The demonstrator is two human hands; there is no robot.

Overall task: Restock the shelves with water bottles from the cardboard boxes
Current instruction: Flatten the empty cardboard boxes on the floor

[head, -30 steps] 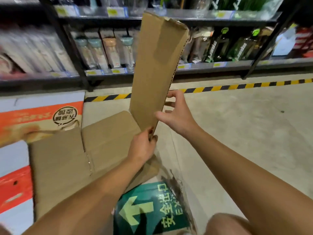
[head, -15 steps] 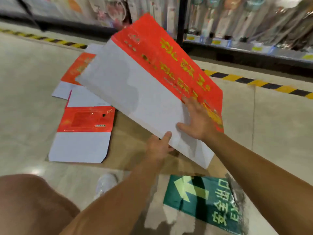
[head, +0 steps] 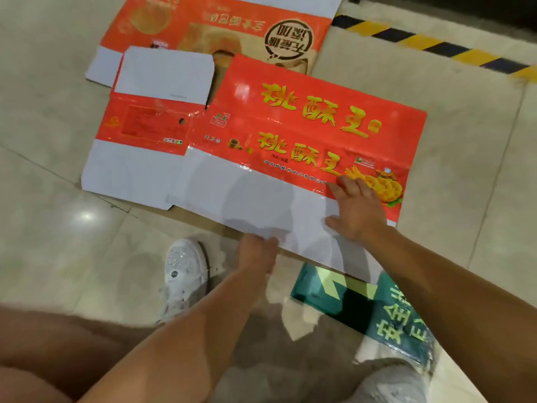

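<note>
Flattened box (head: 290, 135): your cardboard, printed red and white, with a glossy coating that catches light in streaks; clear shiny tape along its seam.
Second box (head: 220, 27), behind it: the same coated card, orange print, slightly sheened.
Brown sheet (head: 203, 221) under the near edge: raw cardboard, matt, uncoated.
Floor (head: 58, 234): your pale polished tile, smooth, with a bright glare spot and thin grout lines.
Floor sign (head: 377, 312): green film, glossy, wrinkled and scuffed at its edges.
Hazard stripe (head: 436, 45): yellow and black tape, flat, low sheen.
Shoe (head: 184, 274): your white cloth upper, studded with small glinting stones.
</note>
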